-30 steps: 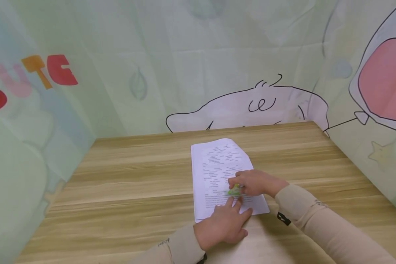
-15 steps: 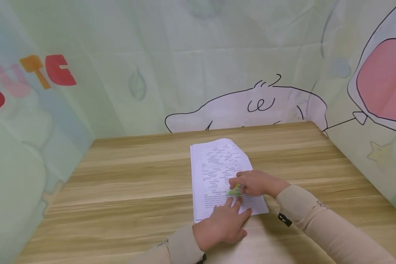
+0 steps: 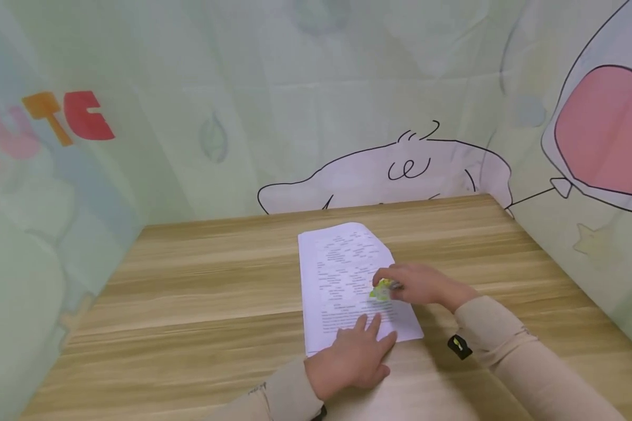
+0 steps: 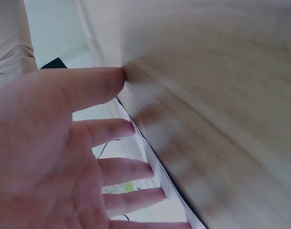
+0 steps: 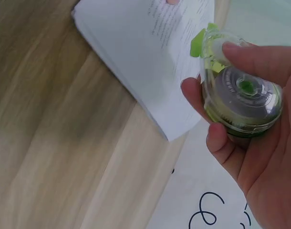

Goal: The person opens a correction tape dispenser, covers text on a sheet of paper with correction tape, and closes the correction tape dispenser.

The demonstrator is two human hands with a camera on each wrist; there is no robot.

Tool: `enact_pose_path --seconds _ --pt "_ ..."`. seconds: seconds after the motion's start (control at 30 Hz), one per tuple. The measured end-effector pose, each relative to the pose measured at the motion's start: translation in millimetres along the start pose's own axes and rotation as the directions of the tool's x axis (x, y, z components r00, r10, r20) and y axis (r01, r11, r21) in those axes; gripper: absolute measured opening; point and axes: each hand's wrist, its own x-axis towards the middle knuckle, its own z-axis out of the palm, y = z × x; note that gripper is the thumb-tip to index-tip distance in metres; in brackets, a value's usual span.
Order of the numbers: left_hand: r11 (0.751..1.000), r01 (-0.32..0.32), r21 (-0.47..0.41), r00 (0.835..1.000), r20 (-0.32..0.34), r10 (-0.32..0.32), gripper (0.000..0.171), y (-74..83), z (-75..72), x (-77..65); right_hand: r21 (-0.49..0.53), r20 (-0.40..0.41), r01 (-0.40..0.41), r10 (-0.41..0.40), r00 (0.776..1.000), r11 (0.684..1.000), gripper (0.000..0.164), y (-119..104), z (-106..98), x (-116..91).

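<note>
A stack of printed paper (image 3: 312,280) lies on the wooden table, its upper right corner slanted. My left hand (image 3: 351,358) rests on the lower edge of the sheets, fingers straight and spread, with the thumb beside the paper. In the left wrist view its fingertips touch down along the paper's edge. My right hand (image 3: 426,285) grips a clear and green correction tape dispenser (image 5: 248,98) between thumb and fingers. In the right wrist view the dispenser's green tip (image 5: 198,43) is free of the hand, and it appears held above the page.
The wood-grain table (image 3: 200,280) extends on both sides of the paper. Fabric walls (image 3: 189,88) with cartoon drawings enclose it at the back and sides. A black buckle (image 3: 459,347) hangs at the right sleeve.
My right hand has risen from the page and shifted slightly away from my left fingers, bringing the correction tape dispenser with it. My left hand stays in place on the paper.
</note>
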Motion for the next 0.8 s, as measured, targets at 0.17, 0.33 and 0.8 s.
enact_pose_path --seconds 0.17,0.33,0.8 --pt "1.0 0.024 -0.01 1.0 -0.01 -0.024 0.058 2.8 -2.1 0.7 -0.014 0.018 -0.016 0.016 1.0 1.0 0.035 -0.7 -0.8 -3.0" --pt "0.999 0.022 -0.037 0.999 -0.035 -0.023 0.061 9.9 -7.2 3.0 -0.021 0.002 0.02 -0.02 1.0 1.0 0.028 0.6 1.9 -4.5" --pt "0.999 -0.004 -0.033 0.999 -0.034 0.003 0.06 21.9 -7.6 15.6 -0.042 -0.041 0.128 -0.13 0.991 0.991 0.027 4.0 7.9 -2.3"
